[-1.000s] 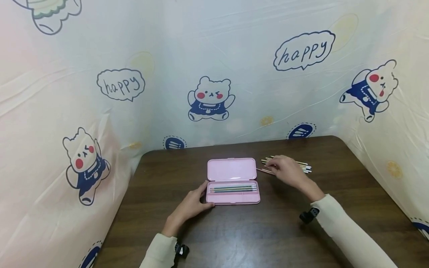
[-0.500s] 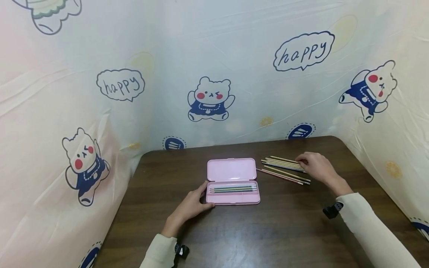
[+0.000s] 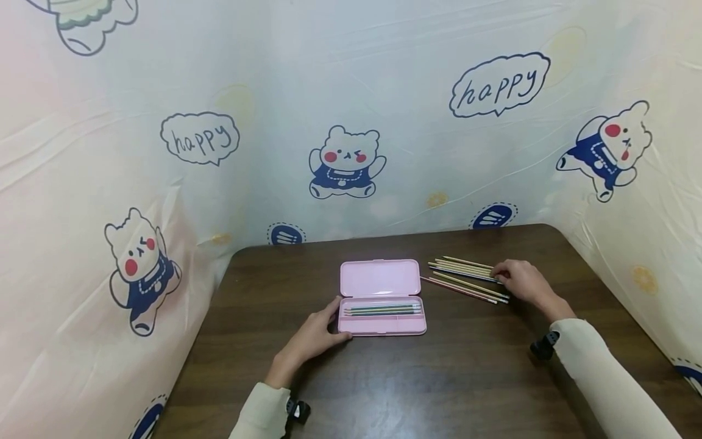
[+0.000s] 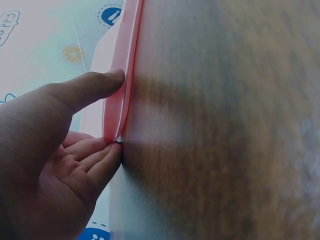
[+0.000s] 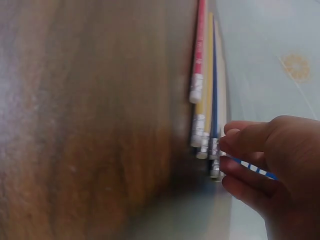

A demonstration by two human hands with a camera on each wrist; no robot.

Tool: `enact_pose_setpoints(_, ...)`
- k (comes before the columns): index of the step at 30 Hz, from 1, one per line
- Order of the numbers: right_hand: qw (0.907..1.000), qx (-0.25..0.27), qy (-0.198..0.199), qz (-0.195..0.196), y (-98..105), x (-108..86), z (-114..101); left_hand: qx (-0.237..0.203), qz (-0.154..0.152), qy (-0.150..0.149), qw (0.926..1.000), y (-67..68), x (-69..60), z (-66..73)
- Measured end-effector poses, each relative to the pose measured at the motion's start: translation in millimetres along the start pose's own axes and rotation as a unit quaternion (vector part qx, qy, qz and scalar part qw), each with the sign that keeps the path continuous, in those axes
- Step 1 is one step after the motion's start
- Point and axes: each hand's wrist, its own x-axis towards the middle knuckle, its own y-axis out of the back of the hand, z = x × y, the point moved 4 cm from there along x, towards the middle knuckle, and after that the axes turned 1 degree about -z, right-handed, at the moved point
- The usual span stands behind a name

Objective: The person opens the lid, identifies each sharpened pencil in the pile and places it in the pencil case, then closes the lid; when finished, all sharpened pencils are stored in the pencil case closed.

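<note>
An open pink pencil case (image 3: 382, 327) lies on the table with its lid folded back. Several striped pencils (image 3: 378, 310) fill its rear compartment. My left hand (image 3: 309, 334) holds the case's left end, the thumb on its front wall and the other fingers round the corner. To the right of the case, several pencils (image 3: 463, 288) lie loosely bunched, eraser ends to the right. My right hand (image 3: 529, 283) is at those ends, its bent fingers (image 5: 245, 172) touching or very close to a blue pencil (image 5: 215, 100). Whether they pinch it is hidden.
A brown wooden table (image 3: 384, 384) bears everything. Behind and beside it hangs a pale curtain (image 3: 263, 183) printed with bears and the word "happy". One reddish pencil's tip reaches close to the case's right side.
My right hand has moved from over the middle of the loose pencils to their eraser ends on the right, then slightly nearer. The pencils lie more spread. My left hand stays put.
</note>
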Motion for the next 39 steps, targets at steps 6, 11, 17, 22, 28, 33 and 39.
enact_pose_setpoints(6,1.0,0.0,0.0,0.005,-3.8,0.2,2.4,-0.009,0.002,0.0,1.0,0.3,1.0,-0.6)
enact_pose_setpoints(11,1.0,0.004,0.002,0.001,-4.1,-2.7,0.0,-0.016,-0.001,0.001,0.9999,-1.4,1.2,-2.4)
enact_pose_setpoints(17,1.0,0.008,0.0,-0.001,-4.9,-3.8,-0.9,-0.019,0.004,0.001,0.9998,-1.7,1.5,-4.3)
enact_pose_setpoints(22,1.0,0.008,-0.005,-0.002,-5.4,-4.6,1.0,-0.016,0.003,0.0,0.9999,-1.4,1.7,-4.1)
enact_pose_setpoints(28,0.9998,0.004,-0.016,-0.006,-3.5,-4.2,2.9,-0.015,-0.001,0.002,0.9999,-2.0,1.6,-3.2)
enact_pose_setpoints(33,0.9999,0.002,-0.016,-0.003,-3.5,-5.3,2.6,-0.015,-0.002,0.003,0.9999,-2.1,1.9,-3.7)
enact_pose_setpoints(39,0.9996,0.006,0.013,0.024,-2.3,-8.9,0.1,-0.015,-0.004,0.005,0.9999,-1.7,2.3,-3.8)
